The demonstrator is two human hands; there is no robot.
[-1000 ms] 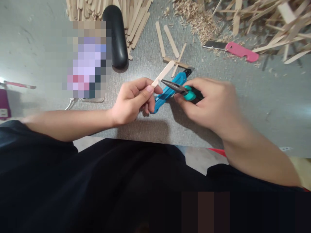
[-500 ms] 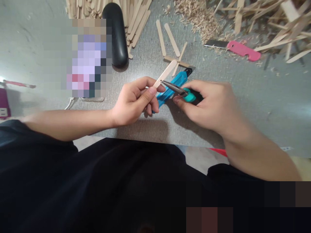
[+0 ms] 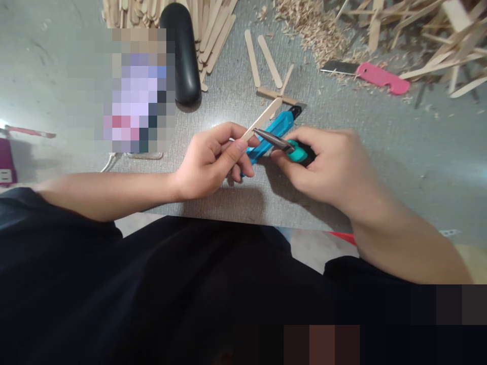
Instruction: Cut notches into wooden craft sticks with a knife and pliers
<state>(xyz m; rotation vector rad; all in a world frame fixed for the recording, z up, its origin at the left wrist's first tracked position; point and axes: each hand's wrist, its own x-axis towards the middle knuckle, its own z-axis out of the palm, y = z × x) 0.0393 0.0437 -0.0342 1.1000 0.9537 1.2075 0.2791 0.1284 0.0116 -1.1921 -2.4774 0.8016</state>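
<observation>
My left hand (image 3: pixel 213 161) pinches a pale wooden craft stick (image 3: pixel 264 117) between thumb and fingers, its rounded end pointing up to the right. My right hand (image 3: pixel 329 162) is closed around needle-nose pliers (image 3: pixel 276 140) with teal and black handles. The tips of the pliers touch the stick's edge just beyond my left fingertips. Below the stick and pliers lies a blue utility knife (image 3: pixel 279 125), its black blade end towards the upper right; my left fingers hide its lower end. Crossed wooden pieces (image 3: pixel 272 94) lie by the blade.
Two craft sticks (image 3: pixel 270 61) lie beyond my hands. A pink-handled knife (image 3: pixel 384 78) rests near wood shavings (image 3: pixel 308 30) and a heap of sticks (image 3: pixel 429 30). More sticks (image 3: pixel 216 40) lie behind a black case (image 3: pixel 180 56). A blurred-out phone-like object (image 3: pixel 137 101) is at left.
My left hand has turned the craft stick slightly, so its face looks narrower and its tip sits a little lower and further right. The pliers have stayed against it.
</observation>
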